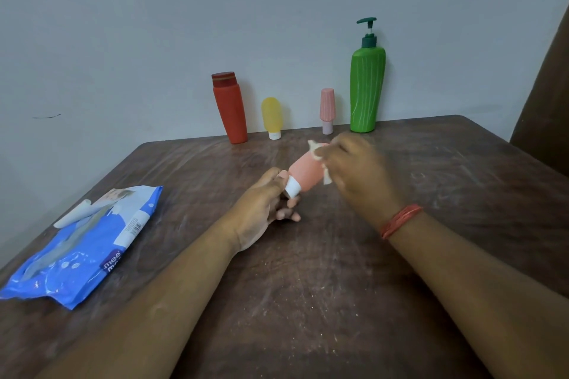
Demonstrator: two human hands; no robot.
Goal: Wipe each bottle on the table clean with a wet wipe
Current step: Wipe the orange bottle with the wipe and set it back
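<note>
Single head cam, wide-angle, looking fwd and down over table (308, 301) toward wall (154, 24); close range.

Near the middle of the dark brown, pale-streaked table (308, 286), a salmon-pink bottle (308, 171) with a white cap meets a white wipe (317, 152). Along the far edge stand a red-orange bottle (232, 111) with a darker red, gold-banded cap, a yellow bottle (271, 115) capped white, a pink ribbed bottle (327, 104), and a green bottle (367, 92) with pale stripes and dark green pump. By the left edge lies a blue-and-white wipes pack (83, 243). The right wrist wears an orange-red thread band (400, 220).
</note>
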